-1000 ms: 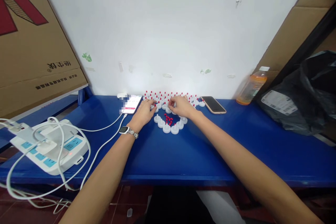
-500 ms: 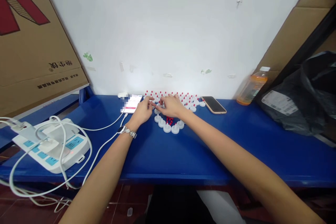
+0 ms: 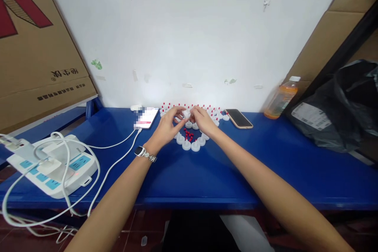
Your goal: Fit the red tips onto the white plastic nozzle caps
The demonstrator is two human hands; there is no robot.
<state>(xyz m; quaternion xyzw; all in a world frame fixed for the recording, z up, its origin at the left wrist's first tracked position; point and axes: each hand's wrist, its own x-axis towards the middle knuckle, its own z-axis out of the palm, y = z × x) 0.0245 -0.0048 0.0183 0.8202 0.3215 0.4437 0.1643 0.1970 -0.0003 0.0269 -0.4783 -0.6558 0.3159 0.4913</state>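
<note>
My left hand (image 3: 169,124) is closed in a pinch around a white plastic nozzle cap (image 3: 186,114), lifted a little above the others. Beside it, my right hand (image 3: 203,120) has its thumb and fingers pressed together at the cap's right side; what they hold is hidden. Below the hands lies a small heap of red tips (image 3: 188,134). White caps (image 3: 195,146) stand in a curve around that heap. Behind the hands, rows of white caps with red tips (image 3: 217,115) stand against the wall.
A lit phone (image 3: 147,118) on a cable lies left of the caps, a dark-screened phone (image 3: 239,118) right. A white power strip (image 3: 59,165) with looping cables sits at left. An orange drink bottle (image 3: 280,98) and a black plastic bag (image 3: 321,114) are at right on the blue table (image 3: 236,181).
My left hand has moved right and now holds up a white cap. My right hand has shifted slightly right, uncovering more of the red heap. The view has shifted a little.
</note>
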